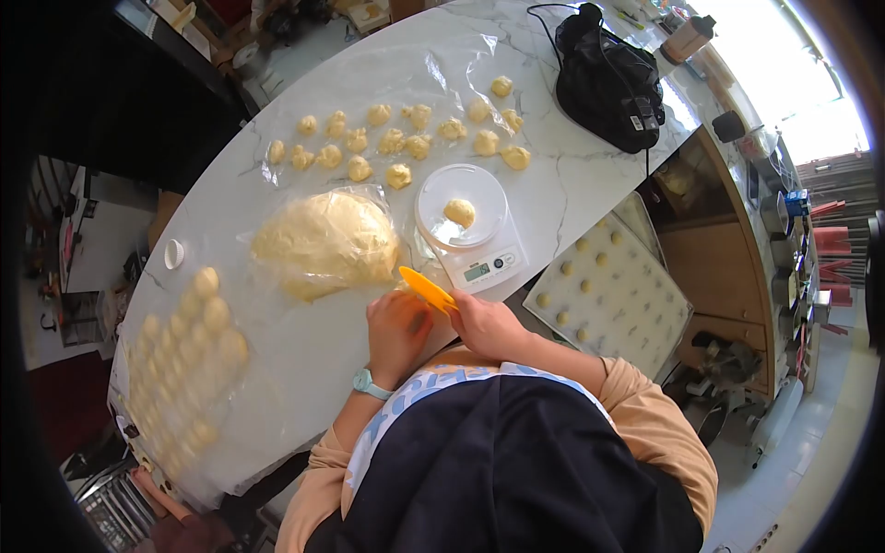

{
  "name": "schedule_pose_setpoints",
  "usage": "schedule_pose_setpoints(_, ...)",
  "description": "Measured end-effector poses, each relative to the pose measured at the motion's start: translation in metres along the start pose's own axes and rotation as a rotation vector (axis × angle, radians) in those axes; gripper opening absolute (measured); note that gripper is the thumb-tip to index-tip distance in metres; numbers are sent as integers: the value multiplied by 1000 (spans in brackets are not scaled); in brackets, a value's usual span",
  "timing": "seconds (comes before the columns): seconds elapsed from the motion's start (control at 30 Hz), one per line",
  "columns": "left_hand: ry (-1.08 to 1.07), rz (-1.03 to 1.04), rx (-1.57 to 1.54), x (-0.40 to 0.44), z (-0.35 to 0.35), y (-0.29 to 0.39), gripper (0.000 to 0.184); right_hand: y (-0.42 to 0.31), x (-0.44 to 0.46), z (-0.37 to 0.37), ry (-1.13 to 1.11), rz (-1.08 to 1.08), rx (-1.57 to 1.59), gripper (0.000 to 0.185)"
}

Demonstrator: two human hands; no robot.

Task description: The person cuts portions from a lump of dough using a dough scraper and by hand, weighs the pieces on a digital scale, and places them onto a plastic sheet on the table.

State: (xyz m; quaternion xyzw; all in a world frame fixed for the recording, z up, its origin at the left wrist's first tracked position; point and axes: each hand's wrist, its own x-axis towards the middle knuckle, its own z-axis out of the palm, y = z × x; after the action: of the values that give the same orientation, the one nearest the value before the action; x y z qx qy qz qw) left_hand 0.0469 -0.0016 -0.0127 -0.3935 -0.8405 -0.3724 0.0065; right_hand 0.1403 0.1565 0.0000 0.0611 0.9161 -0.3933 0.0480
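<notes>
My right hand (pixel 487 326) grips a yellow plastic dough scraper (pixel 427 289), its blade pointing up and left. Close beside the blade is my left hand (pixel 396 324), smeared by motion, so its fingers are unclear. Just beyond it, a large mass of pale yellow dough (pixel 327 241) lies under clear plastic. A white digital kitchen scale (pixel 509 267) stands ahead of my right hand. On the scale sits a round clear tray (pixel 489 192) with one dough piece (pixel 459 214) in it.
Rough dough lumps (pixel 392 141) lie on plastic along the far side, and covered smooth dough balls (pixel 217 315) at left. A white cap (pixel 173 253) and a black bag (pixel 608 83) rest on the table (pixel 544 198). Lower right is a tray (pixel 627 300); lower left, another person's arm (pixel 164 495).
</notes>
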Motion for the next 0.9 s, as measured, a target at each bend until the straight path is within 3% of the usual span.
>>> schedule_pose_setpoints(0.07, 98, -83, -55, 5, -10, 8, 7, 1, -14, -8, 7, 148, 19, 31)
schedule_pose_setpoints(0.17, 247, -81, -257, 38, -9, 7, 11, 20, -20, -17, 544, -28, 326, 31)
schedule_pose_setpoints(0.27, 134, -7, -424, 87, -2, 17, 18, 34, -8, -41, 852, -34, 377, 30)
schedule_pose_setpoints(0.37, -25, -118, -335, 105, 28, 6, 19, 26, -7, -68, 923, 12, 284, 28)
schedule_pose_setpoints(0.53, 218, -144, -329, 83, 22, 2, 17, 37, -14, -87, 987, -27, 407, 24)
schedule_pose_setpoints(0.63, -162, -97, -54, 48, 3, 7, 16, 44, -14, -89, 1008, -14, 483, 24)
schedule_pose_setpoints(0.73, -239, 125, 197, 15, 7, 4, 9, 44, -13, -90, 1010, -12, 474, 23)
schedule_pose_setpoints(0.83, -184, 231, 321, 4, 9, -6, 7, 47, -8, -90, 1032, -38, 391, 26)
schedule_pose_setpoints(0.9, -112, 179, 225, 0, 10, -3, 9, 46, -6, -89, 1031, -72, 350, 27)
